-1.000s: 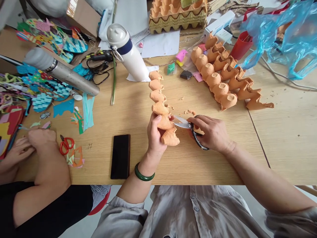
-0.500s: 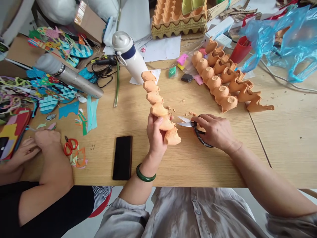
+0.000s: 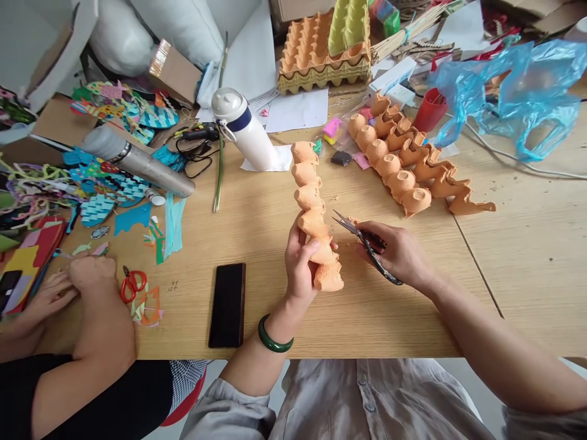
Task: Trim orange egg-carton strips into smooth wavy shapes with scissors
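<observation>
My left hand (image 3: 302, 263) is closed around the lower part of an orange egg-carton strip (image 3: 312, 225), a row of several cups held up over the table. Its right edge is ragged. In my right hand (image 3: 398, 250) is a pair of black-handled scissors (image 3: 367, 241), fingers through the handles. The blades lie close together, point toward the strip and do not touch it. Small orange scraps lie on the table near the blade tips, partly behind the scissors. More orange egg-carton strips (image 3: 389, 162) rest on the table, farther back to the right.
A black phone (image 3: 227, 305) lies left of my left forearm. Behind stand a white bottle (image 3: 245, 131), stacked egg trays (image 3: 305, 52), a red cup (image 3: 430, 110) and a blue plastic bag (image 3: 518, 91). At left, another person's hands (image 3: 77, 281) rest near red-handled scissors (image 3: 132, 285).
The left hand and strip have shifted right, and the strip now stands more upright. The scissor blades have come closer together. The whole view has tilted up slightly.
</observation>
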### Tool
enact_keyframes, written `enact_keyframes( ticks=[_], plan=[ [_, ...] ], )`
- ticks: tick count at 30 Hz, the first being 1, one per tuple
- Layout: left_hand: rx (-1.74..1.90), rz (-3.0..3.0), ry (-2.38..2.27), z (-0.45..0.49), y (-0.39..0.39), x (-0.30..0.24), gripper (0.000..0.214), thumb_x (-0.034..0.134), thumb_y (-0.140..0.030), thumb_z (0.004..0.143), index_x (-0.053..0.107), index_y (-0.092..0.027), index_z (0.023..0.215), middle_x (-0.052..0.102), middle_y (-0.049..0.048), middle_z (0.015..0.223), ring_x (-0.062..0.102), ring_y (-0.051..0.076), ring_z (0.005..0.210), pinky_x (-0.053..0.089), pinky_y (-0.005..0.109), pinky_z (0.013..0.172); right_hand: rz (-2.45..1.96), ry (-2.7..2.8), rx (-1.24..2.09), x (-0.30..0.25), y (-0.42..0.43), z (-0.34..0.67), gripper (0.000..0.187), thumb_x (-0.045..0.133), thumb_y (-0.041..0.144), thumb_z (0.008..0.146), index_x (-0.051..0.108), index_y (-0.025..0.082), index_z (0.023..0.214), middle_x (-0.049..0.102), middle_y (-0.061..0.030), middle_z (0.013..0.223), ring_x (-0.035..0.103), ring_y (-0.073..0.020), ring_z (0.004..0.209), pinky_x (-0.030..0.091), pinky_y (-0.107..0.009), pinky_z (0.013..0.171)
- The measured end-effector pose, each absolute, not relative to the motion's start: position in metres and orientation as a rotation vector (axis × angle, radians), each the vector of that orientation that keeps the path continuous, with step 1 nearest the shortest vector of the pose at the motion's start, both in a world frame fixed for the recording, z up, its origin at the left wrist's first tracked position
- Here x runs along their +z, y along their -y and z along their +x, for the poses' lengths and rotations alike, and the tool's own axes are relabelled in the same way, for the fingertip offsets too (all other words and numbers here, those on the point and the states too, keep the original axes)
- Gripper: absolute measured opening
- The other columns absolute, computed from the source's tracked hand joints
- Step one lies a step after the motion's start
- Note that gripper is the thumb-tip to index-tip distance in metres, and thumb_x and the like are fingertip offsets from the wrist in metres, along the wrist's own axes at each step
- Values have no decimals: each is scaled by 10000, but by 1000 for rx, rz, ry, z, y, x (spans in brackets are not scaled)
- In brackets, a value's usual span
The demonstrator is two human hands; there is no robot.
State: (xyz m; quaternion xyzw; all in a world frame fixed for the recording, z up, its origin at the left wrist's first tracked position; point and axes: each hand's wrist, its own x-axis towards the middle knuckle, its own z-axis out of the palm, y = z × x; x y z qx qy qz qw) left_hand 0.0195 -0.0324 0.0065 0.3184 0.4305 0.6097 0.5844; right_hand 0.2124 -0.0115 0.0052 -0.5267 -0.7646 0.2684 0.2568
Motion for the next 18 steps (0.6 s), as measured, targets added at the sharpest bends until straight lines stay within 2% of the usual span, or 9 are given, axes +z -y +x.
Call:
enact_keyframes(
  ticks=[8, 13, 18],
  plan=[
    [1401, 827, -906, 28, 40, 2, 565, 750, -320, 777, 613, -287, 1323, 655, 65, 1260, 648, 160, 792, 579, 296, 655, -1301, 2112, 291, -3, 17, 204, 278, 616, 228, 883, 702, 157, 1137, 705, -32, 809, 634, -162, 682, 388, -267, 590],
    [1375, 858, -899, 29, 43, 1, 598, 750, -355, 794, 575, -295, 1363, 617, 68, 1308, 636, 137, 730, 572, 307, 648, -1342, 2067, 244, -4, 18, 202, 248, 576, 303, 958, 718, 154, 1097, 695, -28, 769, 609, -139, 634, 373, -260, 565],
    [1403, 902, -922, 29, 46, -2, 608, 745, -365, 817, 558, -327, 1394, 578, 64, 1380, 647, 165, 828, 583, 322, 709, -1351, 2123, 183, -4, 21, 201, 320, 516, 325, 996, 731, 147, 1152, 706, -29, 745, 559, -124, 549, 346, -265, 523]
  ],
)
